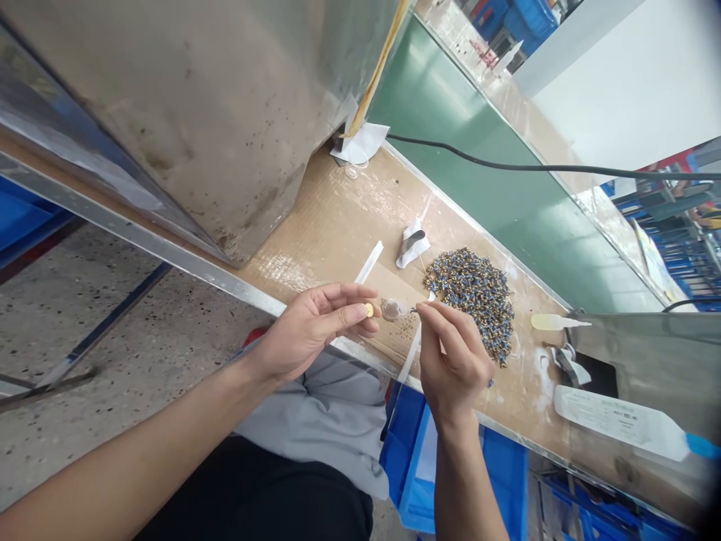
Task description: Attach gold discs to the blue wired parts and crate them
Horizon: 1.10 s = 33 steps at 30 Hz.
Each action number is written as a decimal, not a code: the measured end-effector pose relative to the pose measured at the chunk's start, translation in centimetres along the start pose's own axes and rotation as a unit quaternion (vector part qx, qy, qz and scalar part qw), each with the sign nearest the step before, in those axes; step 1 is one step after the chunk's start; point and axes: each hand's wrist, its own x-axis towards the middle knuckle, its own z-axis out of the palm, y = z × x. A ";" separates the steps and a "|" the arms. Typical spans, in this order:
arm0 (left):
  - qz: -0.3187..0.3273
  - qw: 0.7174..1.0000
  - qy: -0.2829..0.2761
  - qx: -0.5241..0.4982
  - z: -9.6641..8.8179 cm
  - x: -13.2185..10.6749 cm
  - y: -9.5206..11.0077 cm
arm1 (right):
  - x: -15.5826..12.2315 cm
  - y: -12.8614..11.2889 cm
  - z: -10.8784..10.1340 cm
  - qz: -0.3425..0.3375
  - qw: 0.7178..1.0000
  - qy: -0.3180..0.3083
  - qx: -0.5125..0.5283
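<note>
My left hand is over the near edge of a cardboard-covered bench, pinching a small yellow piece between thumb and fingertips. Just right of it sits a small clear cap-like part. My right hand is closed in a pinch on a tiny dark metal part, held close to the clear part. A heap of several small blue and brass parts lies on the bench just beyond my right hand.
A large metal box stands at the left. White strips, a bent clip on paper, a white bottle and a glue tip lie about. A green conveyor belt with a black cable runs behind. A blue bin sits below.
</note>
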 end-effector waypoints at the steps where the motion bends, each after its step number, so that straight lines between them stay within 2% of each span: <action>1: 0.002 1.000 0.001 0.000 0.0 0.0 0.0 | 0.0 0.0 0.0 0.008 1.000 0.008 -0.001; 23: -0.011 0.998 0.000 0.054 -0.4 -0.2 0.0 | 0.2 0.6 0.6 0.049 0.998 0.033 -0.032; 28: -0.036 0.999 -0.012 0.001 0.2 -0.9 -0.2 | 0.5 -1.8 -0.9 0.103 0.990 0.082 0.050; 33: -0.069 0.996 -0.027 -0.045 1.5 -1.8 -1.1 | 0.1 -5.0 -1.7 0.132 0.978 0.053 0.153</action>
